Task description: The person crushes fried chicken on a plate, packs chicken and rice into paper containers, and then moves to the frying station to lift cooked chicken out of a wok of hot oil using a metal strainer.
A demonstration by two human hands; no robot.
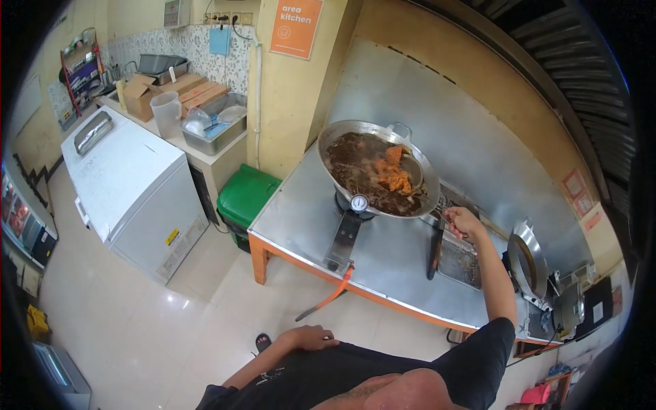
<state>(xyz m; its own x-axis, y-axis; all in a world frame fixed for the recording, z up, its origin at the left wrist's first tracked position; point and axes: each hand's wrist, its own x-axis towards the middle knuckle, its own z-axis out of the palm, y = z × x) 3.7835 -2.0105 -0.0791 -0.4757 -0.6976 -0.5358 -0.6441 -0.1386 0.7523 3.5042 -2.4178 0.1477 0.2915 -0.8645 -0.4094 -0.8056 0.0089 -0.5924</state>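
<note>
A large wok (328, 137) of dark bubbling oil sits on a burner on the metal-topped table. Orange-brown fried pieces (393, 174) lie at the wok's right side, around a strainer whose bowl is partly hidden by them. My right hand (462, 224) is closed on the strainer's handle, just right of the wok's rim. A round thermometer (359, 202) is at the wok's near edge. My left hand (311, 337) rests against the front of my dark shirt, its fingers curled; what it holds, if anything, is hidden.
The metal table (301, 225) bears a wire-mesh tray (459, 263), a dark-handled tool (434, 253) and a second pan (527, 263) at right. An orange hose (336, 294) hangs off its front edge. A green bin (247, 195) and white freezer (137, 178) stand left.
</note>
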